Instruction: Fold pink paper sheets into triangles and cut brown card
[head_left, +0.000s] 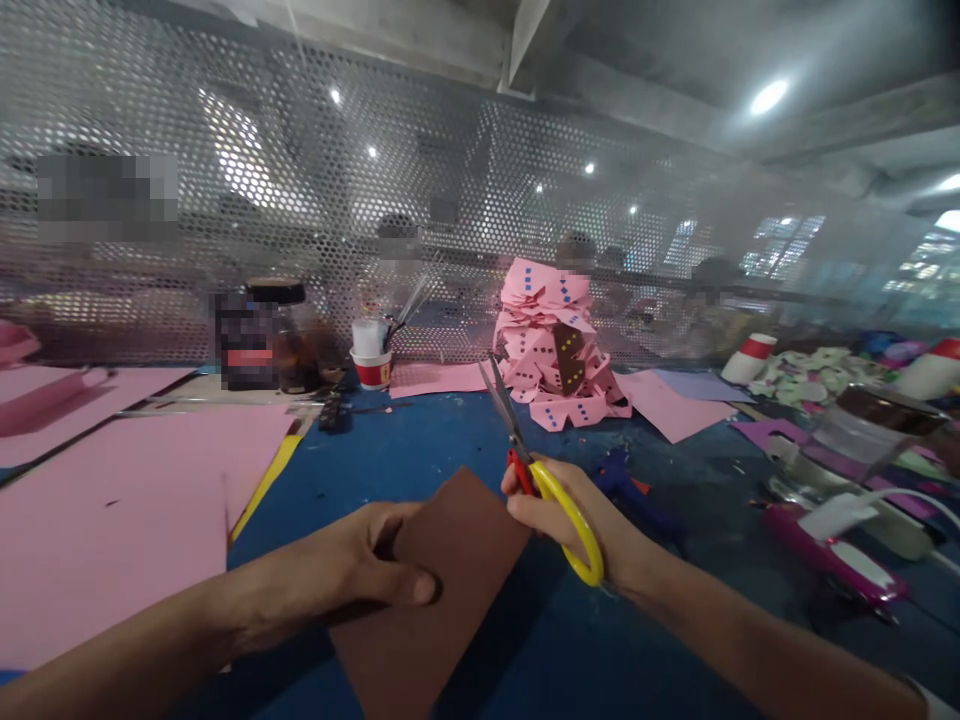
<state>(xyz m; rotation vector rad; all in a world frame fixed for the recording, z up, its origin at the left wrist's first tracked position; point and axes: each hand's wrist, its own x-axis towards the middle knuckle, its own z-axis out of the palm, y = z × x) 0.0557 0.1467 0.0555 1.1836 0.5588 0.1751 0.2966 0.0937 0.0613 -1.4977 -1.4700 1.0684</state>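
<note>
A brown sheet of paper or card [469,580] is pinched in my left hand [352,565], thumb on top and fingers underneath. My right hand [570,510] grips scissors [574,525] with yellow and red handles. Their blades are parted and point up and away, above the blue table [420,440]. The scissors' red part is close to the sheet's upper right corner, and the blades do not touch the sheet. Beyond them stands a tall stack of cut pink pieces [536,345] with blue and dark marks, one brown piece among them.
Large pink sheets [135,520] cover the left side. A paper cup [371,368] with tools and dark jars [300,345] stand by the perforated screen [450,190]. At right lie a blue glue gun [637,495], a magenta tool [832,560], a clear jar [862,430] and pale green scraps [817,375].
</note>
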